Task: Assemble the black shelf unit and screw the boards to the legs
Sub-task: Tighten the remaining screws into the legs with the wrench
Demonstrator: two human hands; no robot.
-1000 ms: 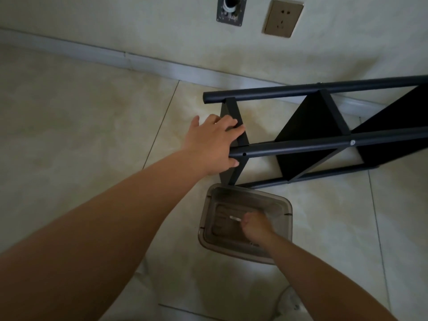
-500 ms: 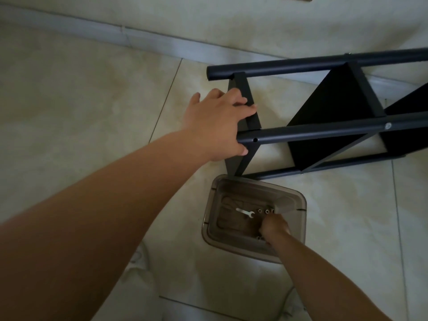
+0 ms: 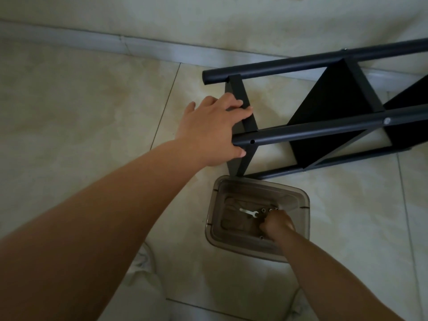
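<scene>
The black shelf unit point(image 3: 324, 117) lies on its side near the wall, boards already between the legs; an empty hole near the front leg's end suggests screws remain; the left hand point(image 3: 213, 128) grips that end board and leg; the right hand point(image 3: 276, 224), curled, reaches among small screws in the clear bin point(image 3: 231, 246), possibly pinching one; a wrench point(image 3: 249, 213) lies beside; pale floor tiles point(image 3: 69, 112), skirting behind.

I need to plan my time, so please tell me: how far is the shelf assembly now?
Done: the black shelf unit lies on its side with boards already between its legs. In hand: the left hand grips the near leg's end beside an empty screw hole; the right hand reaches among the screws in the plastic bin, next to the wrench. Left: at least that hole needs its screw.
</scene>
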